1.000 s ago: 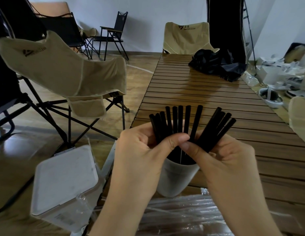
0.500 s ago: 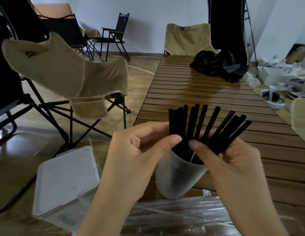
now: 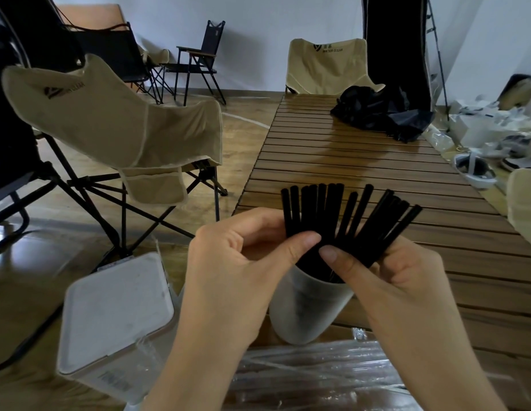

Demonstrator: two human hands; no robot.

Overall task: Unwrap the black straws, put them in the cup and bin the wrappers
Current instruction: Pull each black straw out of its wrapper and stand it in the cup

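Note:
Several black straws (image 3: 341, 215) stand fanned out in a frosted white cup (image 3: 305, 310) near the front edge of the slatted wooden table (image 3: 377, 173). My left hand (image 3: 243, 262) pinches the left part of the fan between thumb and fingers. My right hand (image 3: 389, 277) grips the right part of the fan just above the cup's rim. The cup leans a little to the right. Clear plastic wrappers (image 3: 311, 375) lie in a heap on the table just in front of the cup. A white lidded bin (image 3: 116, 318) stands on the floor to the left, lid down.
A beige folding chair (image 3: 116, 126) stands left of the table and another (image 3: 326, 66) at its far end. Black fabric (image 3: 383, 114) lies bunched on the far right of the table. White clutter (image 3: 489, 134) covers the floor to the right.
The straw fan has swung back left and spread wider between my hands. The cup has tilted less and both thumbs have come closer together.

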